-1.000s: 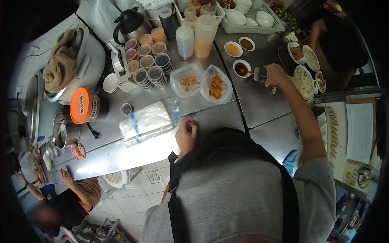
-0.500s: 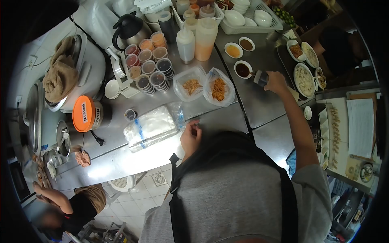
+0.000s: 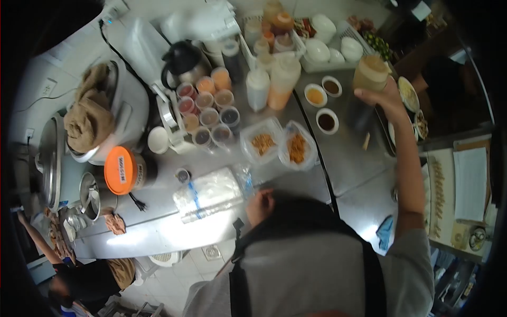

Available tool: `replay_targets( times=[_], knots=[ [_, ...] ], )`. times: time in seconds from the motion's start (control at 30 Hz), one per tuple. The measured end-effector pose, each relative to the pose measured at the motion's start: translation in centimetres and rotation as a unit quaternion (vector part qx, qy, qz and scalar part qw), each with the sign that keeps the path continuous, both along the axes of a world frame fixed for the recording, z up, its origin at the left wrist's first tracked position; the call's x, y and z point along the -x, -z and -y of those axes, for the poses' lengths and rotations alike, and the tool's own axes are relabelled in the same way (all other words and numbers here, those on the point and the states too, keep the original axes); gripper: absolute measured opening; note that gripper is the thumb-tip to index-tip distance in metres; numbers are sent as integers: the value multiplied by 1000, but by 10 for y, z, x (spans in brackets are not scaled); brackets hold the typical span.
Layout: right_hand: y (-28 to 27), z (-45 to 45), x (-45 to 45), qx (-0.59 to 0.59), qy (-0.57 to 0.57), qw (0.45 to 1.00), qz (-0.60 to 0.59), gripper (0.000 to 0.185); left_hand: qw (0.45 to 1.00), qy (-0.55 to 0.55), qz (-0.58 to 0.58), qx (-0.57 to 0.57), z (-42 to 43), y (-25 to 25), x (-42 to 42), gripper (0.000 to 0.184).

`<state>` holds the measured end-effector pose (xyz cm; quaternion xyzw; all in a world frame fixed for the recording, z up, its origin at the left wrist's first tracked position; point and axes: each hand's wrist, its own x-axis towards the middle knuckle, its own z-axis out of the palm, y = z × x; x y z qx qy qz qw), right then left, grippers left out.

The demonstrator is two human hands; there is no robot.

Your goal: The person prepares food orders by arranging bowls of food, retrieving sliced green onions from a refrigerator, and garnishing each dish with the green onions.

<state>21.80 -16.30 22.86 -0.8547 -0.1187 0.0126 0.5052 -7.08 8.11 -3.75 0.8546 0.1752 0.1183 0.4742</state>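
My right hand (image 3: 388, 100) is raised over the steel counter, wrapped round a squeeze bottle (image 3: 369, 74), translucent at the top and dark lower down, blurred by motion. Left of it sit three small white bowls: one with dark sauce (image 3: 327, 121), one with yellow sauce (image 3: 315, 95) and one with brown sauce (image 3: 331, 87). My left hand (image 3: 260, 206) rests by the counter's front edge, fingers curled, with nothing visible in them. Beside it lies a stack of clear plastic bags (image 3: 211, 193). Two open bags of crumbly food, one pale (image 3: 262, 143), one orange (image 3: 297, 148), stand behind.
Several lidded sauce cups (image 3: 208, 117) and squeeze bottles (image 3: 257, 90) crowd the back. At the left are an orange-lidded tub (image 3: 120, 170) and a large cooker (image 3: 124, 100). A tray with food bowls (image 3: 407, 94) stands right. Another person (image 3: 87, 280) works at lower left.
My right hand has lifted the squeeze bottle up and away from the dark sauce bowl, where it was tilted. My left hand stays curled by the edge. The whole view has shifted.
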Motion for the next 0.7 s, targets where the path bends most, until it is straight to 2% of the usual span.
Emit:
replay_targets(
  times=[0.03,0.17,0.23,0.3,0.4,0.47,0.6,0.63,0.7],
  knots=[
    [-25,-21,-13,-40,-36,997,61,62,1000,10,9,8,-2,6,0,18],
    [-101,-99,-100,76,-58,969,226,75,1000,-10,6,-10,1,9,-1,15],
    [-110,-149,-139,21,3,939,343,61,1000,-16,9,-4,1,6,-1,15],
    [-98,-190,-201,91,-15,951,294,77,999,-18,-9,33,3,14,2,15],
    [-45,-245,-245,46,79,948,304,85,992,-19,-49,113,3,34,8,14],
    [-12,-265,-256,79,79,961,253,88,988,-20,-54,144,1,28,8,14],
    [57,-280,-284,188,69,968,148,94,988,-23,-68,134,-1,6,6,15],
    [72,-275,-288,161,40,975,145,89,991,-21,-59,116,-1,4,4,15],
    [89,-270,-308,164,-106,976,95,86,996,3,-47,77,-4,-4,3,17]
  ],
)
